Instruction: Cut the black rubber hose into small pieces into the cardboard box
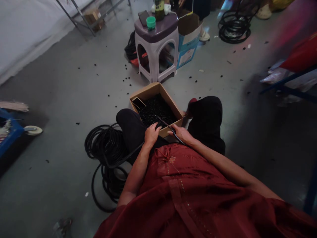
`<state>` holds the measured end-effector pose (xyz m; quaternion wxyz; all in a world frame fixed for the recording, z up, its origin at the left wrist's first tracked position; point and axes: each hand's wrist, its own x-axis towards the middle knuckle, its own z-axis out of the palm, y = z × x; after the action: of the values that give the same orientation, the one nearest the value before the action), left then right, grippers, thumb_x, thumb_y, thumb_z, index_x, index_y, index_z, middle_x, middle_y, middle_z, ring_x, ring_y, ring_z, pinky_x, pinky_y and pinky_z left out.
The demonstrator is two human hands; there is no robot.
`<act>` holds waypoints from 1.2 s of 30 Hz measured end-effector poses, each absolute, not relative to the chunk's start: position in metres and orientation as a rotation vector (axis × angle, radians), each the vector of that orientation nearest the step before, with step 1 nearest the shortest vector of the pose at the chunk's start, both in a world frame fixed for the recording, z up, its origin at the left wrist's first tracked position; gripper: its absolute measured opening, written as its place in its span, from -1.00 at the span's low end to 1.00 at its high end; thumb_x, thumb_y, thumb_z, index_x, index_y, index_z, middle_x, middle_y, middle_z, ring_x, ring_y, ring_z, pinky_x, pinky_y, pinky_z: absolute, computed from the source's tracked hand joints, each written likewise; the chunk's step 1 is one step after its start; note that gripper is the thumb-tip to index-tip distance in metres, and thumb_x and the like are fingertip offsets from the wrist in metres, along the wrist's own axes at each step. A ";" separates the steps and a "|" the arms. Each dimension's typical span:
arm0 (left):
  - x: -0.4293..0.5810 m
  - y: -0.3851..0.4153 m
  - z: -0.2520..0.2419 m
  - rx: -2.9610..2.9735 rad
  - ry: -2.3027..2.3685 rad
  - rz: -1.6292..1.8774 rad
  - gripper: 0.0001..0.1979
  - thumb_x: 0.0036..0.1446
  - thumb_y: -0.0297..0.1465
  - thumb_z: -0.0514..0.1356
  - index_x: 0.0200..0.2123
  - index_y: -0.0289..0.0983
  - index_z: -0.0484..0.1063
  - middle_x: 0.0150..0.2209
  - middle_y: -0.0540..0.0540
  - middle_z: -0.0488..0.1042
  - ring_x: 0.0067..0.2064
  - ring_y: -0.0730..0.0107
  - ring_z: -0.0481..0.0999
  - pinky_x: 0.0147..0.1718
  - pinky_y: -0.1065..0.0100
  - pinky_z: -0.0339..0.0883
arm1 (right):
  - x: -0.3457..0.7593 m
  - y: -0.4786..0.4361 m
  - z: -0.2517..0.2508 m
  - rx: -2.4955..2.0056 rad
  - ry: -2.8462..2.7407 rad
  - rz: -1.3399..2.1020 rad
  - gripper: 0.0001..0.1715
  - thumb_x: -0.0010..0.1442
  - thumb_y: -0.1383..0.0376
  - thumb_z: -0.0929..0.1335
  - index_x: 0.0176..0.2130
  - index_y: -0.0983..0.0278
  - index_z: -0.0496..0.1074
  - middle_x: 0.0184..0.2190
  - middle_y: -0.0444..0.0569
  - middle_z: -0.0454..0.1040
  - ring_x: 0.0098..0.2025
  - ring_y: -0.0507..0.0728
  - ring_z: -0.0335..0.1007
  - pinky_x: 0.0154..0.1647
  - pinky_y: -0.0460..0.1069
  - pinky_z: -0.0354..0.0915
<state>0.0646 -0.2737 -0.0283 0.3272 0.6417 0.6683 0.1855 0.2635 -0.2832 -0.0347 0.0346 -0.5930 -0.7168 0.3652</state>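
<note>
My left hand is closed at the near edge of a cardboard box, gripping a black tube that runs back to a coil on the floor at the left. In my right hand is a pair of dark scissors, with long blades pointing over the box beside my left fingertips. Whether the blades touch the tube cannot be made out. Many short black pieces fill the box, and a phone-like dark rectangle leans in its far left corner.
Beyond the box stands a plastic stool with a green lid and a bottle on top. A blue carton sits beside it, near another person's foot. More coiled tubing lies far right. A blue wheeled cart is at left.
</note>
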 end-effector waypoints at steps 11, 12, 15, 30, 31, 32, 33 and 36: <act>0.062 -0.269 -0.043 1.459 1.713 0.616 -0.65 0.21 -0.34 0.14 0.05 -0.27 0.43 -0.16 -0.14 0.59 -0.22 0.37 0.58 -0.20 0.40 0.40 | 0.265 -0.281 -0.043 -1.849 -1.979 1.229 -0.55 0.21 -0.07 0.28 -0.08 0.17 0.36 -0.30 0.00 0.53 -0.25 0.20 0.45 -0.35 -0.06 0.17; 0.062 -0.269 -0.043 1.434 1.702 0.632 -0.65 0.20 -0.35 0.14 0.05 -0.28 0.43 -0.18 -0.13 0.59 -0.26 0.39 0.58 -0.24 0.41 0.40 | 0.265 -0.281 -0.044 -1.846 -1.941 1.244 -0.56 0.21 -0.06 0.28 -0.07 0.17 0.36 -0.30 -0.01 0.52 -0.25 0.20 0.45 -0.33 -0.06 0.18; 0.062 -0.268 -0.042 1.363 1.662 0.669 -0.65 0.18 -0.37 0.14 0.03 -0.32 0.41 -0.21 -0.13 0.59 -0.34 0.45 0.55 -0.34 0.45 0.40 | 0.266 -0.281 -0.046 -1.841 -1.818 1.283 -0.57 0.20 -0.04 0.28 -0.08 0.18 0.36 -0.32 -0.02 0.50 -0.24 0.20 0.44 -0.31 -0.04 0.21; 0.079 -0.283 -0.010 1.444 1.439 0.584 -0.38 0.06 -0.48 0.24 0.22 -0.21 0.28 -0.05 -0.13 0.55 -0.07 0.29 0.54 -0.03 0.27 0.39 | 0.244 -0.261 -0.008 -1.415 -1.308 1.544 -0.48 -0.04 0.05 0.36 -0.12 0.19 0.18 -0.38 -0.17 0.36 -0.45 0.04 0.33 -0.43 -0.04 0.32; 0.080 -0.284 -0.005 1.464 1.442 0.560 -0.38 0.08 -0.47 0.23 0.24 -0.22 0.25 -0.03 -0.15 0.54 -0.05 0.28 0.54 -0.01 0.26 0.37 | 0.243 -0.260 -0.006 -1.400 -1.304 1.546 -0.48 -0.04 0.06 0.36 -0.13 0.19 0.18 -0.37 -0.17 0.36 -0.46 0.03 0.32 -0.44 -0.04 0.32; 0.080 -0.285 -0.001 1.492 1.447 0.532 -0.38 0.10 -0.46 0.22 0.25 -0.24 0.24 -0.01 -0.17 0.53 -0.03 0.26 0.53 0.02 0.25 0.35 | 0.243 -0.260 -0.004 -1.389 -1.300 1.549 -0.49 -0.04 0.07 0.37 -0.13 0.19 0.18 -0.38 -0.17 0.36 -0.47 0.03 0.32 -0.45 -0.04 0.31; 0.079 -0.286 0.004 1.527 1.452 0.499 -0.40 0.11 -0.44 0.22 0.24 -0.25 0.25 0.01 -0.19 0.52 0.00 0.24 0.52 0.04 0.24 0.34 | 0.243 -0.259 -0.002 -1.383 -1.289 1.551 -0.49 -0.04 0.07 0.37 -0.14 0.19 0.18 -0.39 -0.17 0.36 -0.48 0.02 0.31 -0.47 -0.04 0.30; 0.068 -0.289 0.017 1.646 1.466 0.393 -0.53 0.15 -0.42 0.18 0.15 -0.25 0.38 0.05 -0.18 0.51 0.06 0.21 0.49 0.09 0.26 0.30 | 0.248 -0.255 0.001 -1.400 -1.216 1.509 -0.50 -0.05 0.10 0.39 -0.14 0.19 0.20 -0.40 -0.17 0.36 -0.48 0.02 0.31 -0.48 -0.05 0.30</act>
<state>0.0684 -0.2892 0.0175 0.4363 0.6616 0.5891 0.1578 0.2484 -0.2552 0.0013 0.3666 -0.5450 -0.4730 0.5872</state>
